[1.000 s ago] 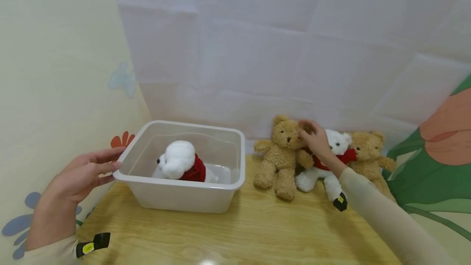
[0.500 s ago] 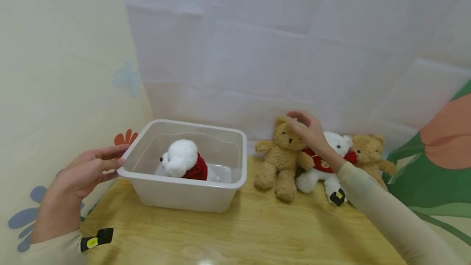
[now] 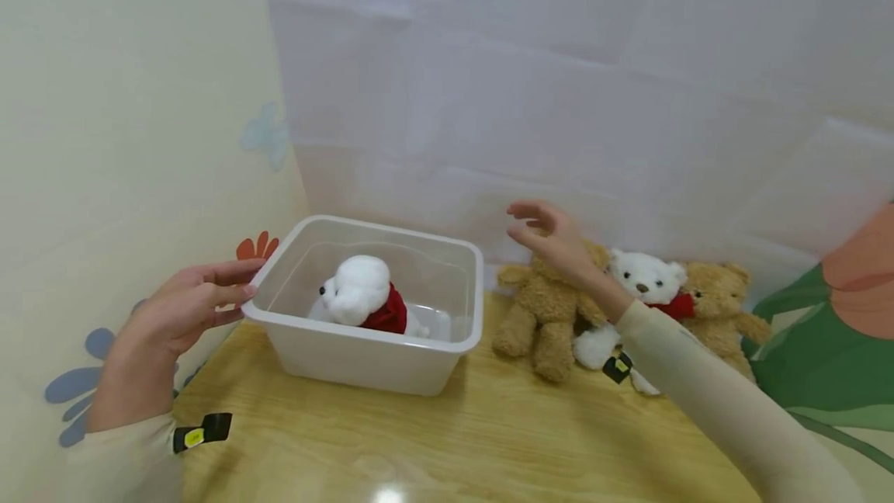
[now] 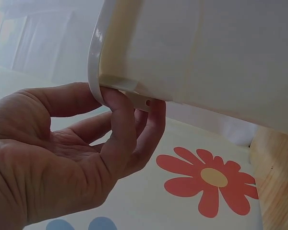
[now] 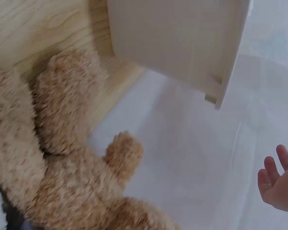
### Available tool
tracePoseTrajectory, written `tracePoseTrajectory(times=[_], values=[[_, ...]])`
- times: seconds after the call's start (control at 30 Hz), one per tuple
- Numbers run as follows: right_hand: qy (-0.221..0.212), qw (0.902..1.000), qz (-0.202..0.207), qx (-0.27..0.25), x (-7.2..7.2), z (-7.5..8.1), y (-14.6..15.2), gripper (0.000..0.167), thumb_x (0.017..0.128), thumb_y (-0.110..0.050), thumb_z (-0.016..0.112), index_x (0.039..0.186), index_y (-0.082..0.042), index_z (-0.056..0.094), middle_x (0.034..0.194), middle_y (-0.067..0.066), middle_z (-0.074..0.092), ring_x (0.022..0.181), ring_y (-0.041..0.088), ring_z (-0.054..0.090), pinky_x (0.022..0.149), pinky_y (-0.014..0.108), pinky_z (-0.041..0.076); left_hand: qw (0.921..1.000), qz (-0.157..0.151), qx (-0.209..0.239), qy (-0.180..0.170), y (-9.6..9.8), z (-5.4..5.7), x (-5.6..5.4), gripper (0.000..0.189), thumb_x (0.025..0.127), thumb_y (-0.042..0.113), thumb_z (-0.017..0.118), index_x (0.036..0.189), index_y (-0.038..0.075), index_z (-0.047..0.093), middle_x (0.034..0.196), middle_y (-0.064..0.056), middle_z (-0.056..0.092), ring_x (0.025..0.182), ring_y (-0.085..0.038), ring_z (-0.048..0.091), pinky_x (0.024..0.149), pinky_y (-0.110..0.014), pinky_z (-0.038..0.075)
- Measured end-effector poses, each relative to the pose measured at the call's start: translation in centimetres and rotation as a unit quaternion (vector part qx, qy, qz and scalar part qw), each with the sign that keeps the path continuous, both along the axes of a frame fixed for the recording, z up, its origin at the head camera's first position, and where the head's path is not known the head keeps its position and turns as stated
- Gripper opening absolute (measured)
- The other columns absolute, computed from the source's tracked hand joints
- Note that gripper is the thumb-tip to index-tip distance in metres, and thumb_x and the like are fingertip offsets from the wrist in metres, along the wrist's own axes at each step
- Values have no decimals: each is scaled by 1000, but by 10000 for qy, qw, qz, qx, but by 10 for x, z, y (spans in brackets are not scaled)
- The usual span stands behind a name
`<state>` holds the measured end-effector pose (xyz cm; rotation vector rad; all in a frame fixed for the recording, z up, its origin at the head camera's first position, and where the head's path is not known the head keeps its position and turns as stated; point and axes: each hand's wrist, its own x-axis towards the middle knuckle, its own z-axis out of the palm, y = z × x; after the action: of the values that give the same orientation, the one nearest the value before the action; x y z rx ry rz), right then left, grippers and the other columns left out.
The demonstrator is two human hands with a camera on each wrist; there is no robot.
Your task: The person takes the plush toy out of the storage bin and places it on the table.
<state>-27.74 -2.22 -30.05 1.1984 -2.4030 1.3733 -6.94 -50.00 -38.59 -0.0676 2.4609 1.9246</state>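
Note:
With thumb and curled fingers, my left hand (image 3: 185, 301) grips the left rim of a white plastic bin (image 3: 363, 363). The left wrist view shows the fingertips tucked under the bin's lip (image 4: 94, 62). Inside the bin lies a white plush bear (image 3: 359, 289) in a red top, head toward the left. My right hand (image 3: 555, 243) holds nothing and hovers, fingers loosely bent, in front of a brown teddy bear (image 3: 545, 309), partly hiding its head. In the right wrist view this teddy (image 5: 77, 182) sits beside the bin, and the hand (image 5: 281, 187) shows only at the edge.
Right of that teddy sit a white bear (image 3: 646, 278) in red and another brown bear (image 3: 719, 301), partly behind my right sleeve. All stand on a wooden table (image 3: 391, 441). A pale cloth wall (image 3: 489, 99) rises close behind, with a flower-printed panel (image 3: 140, 138) at left.
My right hand has moved left across the brown teddy's head, uncovering the white bear's face. My left hand keeps its grip on the bin's rim. The head view has shifted slightly.

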Motion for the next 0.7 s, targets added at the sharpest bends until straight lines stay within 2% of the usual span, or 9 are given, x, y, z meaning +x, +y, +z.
tracePoseTrajectory(times=[0.17,0.33,0.5,0.7], values=[[147,9992,363,95,-5,-10,-26,44,97,-12,71,137,-1,59,133,15,61,122,34,54,105,54,42,9999,79,-72,-9,5,1,0,60,106,18,57,156,-3,34,146,-14,46,107,-6,60,87,-26,53],[212,9967,633,459,1,-14,-53,43,95,-18,73,134,-3,61,129,11,63,119,33,56,103,50,45,9998,71,-141,-99,10,1,0,61,106,20,56,158,1,32,155,-21,37,110,-5,57,91,-31,53],[-10,9935,696,899,12,-14,-80,47,93,-29,75,134,-9,63,128,5,64,119,31,58,101,44,48,9997,84,-211,-129,14,2,0,60,106,21,56,158,2,34,156,-22,36,113,-8,55,94,-33,53],[-137,9852,1004,1379,23,-19,-111,50,92,-29,75,133,-2,62,129,14,64,118,31,58,100,43,48,9998,116,-144,-107,19,4,1,60,106,20,57,157,0,35,154,-22,37,110,-6,57,93,-31,53]])
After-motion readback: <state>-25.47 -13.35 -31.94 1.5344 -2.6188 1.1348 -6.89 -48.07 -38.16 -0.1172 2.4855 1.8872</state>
